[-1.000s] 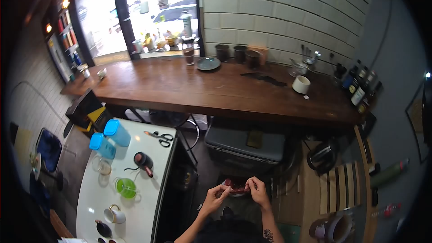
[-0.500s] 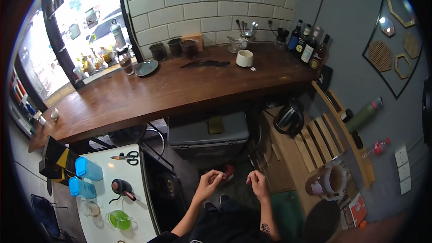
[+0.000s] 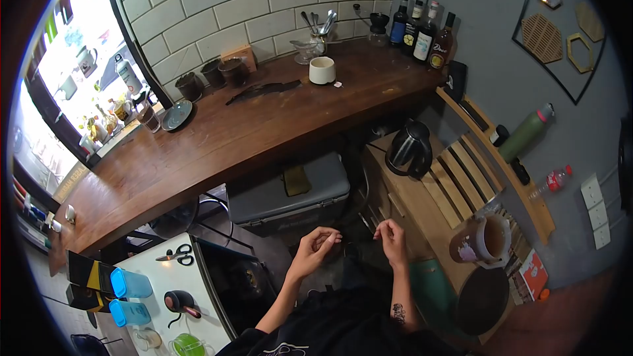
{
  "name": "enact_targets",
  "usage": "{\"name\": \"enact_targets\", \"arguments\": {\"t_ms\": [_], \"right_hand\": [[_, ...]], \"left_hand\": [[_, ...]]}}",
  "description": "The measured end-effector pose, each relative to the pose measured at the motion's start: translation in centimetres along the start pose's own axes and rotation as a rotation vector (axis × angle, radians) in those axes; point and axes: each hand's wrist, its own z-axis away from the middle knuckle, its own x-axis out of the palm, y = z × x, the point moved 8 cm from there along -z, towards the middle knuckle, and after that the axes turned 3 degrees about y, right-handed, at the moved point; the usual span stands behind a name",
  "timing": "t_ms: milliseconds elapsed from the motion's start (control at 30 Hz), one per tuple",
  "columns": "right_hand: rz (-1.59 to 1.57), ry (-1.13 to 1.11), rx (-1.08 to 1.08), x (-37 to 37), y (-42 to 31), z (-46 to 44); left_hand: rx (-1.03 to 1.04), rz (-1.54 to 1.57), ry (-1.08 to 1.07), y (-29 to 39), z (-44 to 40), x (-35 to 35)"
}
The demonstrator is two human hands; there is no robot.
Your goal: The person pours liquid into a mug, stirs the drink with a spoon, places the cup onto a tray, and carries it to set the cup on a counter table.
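Observation:
My left hand [image 3: 316, 251] is in mid-air in front of my body, its fingers bent and held together with the thumb close by. Nothing shows in it. To its right my right hand [image 3: 393, 242] is raised too, fingers curled in towards the thumb, also with nothing visible inside. The two hands are apart and touch no object. Beyond the left hand, under the counter, stands a grey cooler box [image 3: 290, 201] with a folded olive cloth [image 3: 297, 180] on its lid. A black electric kettle [image 3: 409, 149] on a wooden cabinet lies beyond my right hand.
A dark wooden counter [image 3: 217, 138] bears a white cup [image 3: 322, 70] and several bottles [image 3: 422, 38]. Scissors [image 3: 177, 256], a small black kettle [image 3: 179, 302] and blue containers [image 3: 132, 283] occupy a white-topped fridge [image 3: 211, 283] at left. A brown-tinted pitcher [image 3: 475, 240] is at right.
My view has turned and come closer to the counter, so its contents sit further left and higher. Both hands stay raised and apart; the left fingers look slightly more extended.

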Motion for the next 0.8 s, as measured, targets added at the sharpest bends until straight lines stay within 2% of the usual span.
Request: {"name": "enact_targets", "arguments": {"t_ms": [100,167,200,233,300,367,433,500,600,700,767,800], "right_hand": [[0.012,0.001,-0.018,-1.4,0.3,-3.9],[0.051,0.008,-0.012,-3.3,0.2,-7.3],[0.175,0.110,-0.067,-5.7,-0.5,-10.9],[0.299,0.220,-0.122,-7.7,-1.4,-13.2],[0.338,0.372,-0.242,-10.6,-3.1,-16.4],[0.440,0.452,-0.242,-13.5,-2.4,-19.5],[0.714,0.717,-0.445,-15.7,-4.9,-20.5],[0.742,0.693,-0.432,-18.4,-0.6,-23.5],[0.626,0.275,-0.107,-18.4,5.2,-26.5],[0.721,0.286,-0.113,-17.7,6.3,-26.7],[0.652,0.289,-0.120,-18.0,7.3,-26.4],[0.719,0.297,-0.200,-17.7,6.5,-26.4]], "left_hand": [[0.053,0.004,-0.003,1.6,-4.1,-0.1],[0.231,-0.099,0.011,4.2,-7.6,-0.3],[0.162,-0.163,0.103,6.7,-10.8,-0.3],[0.249,-0.199,0.111,7.5,-12.9,-0.5],[0.371,-0.286,0.137,9.6,-16.5,-0.6],[0.423,-0.317,0.170,11.1,-20.4,-0.8],[0.432,-0.373,0.234,13.5,-23.7,-0.5],[0.533,-0.449,0.288,15.0,-26.8,-0.8],[0.534,-0.500,0.295,16.1,-29.8,0.2],[0.495,-0.466,0.221,15.0,-31.2,2.9],[0.377,-0.434,0.088,12.8,-31.7,6.6],[0.238,-0.414,0.021,11.1,-31.9,8.7]]}}
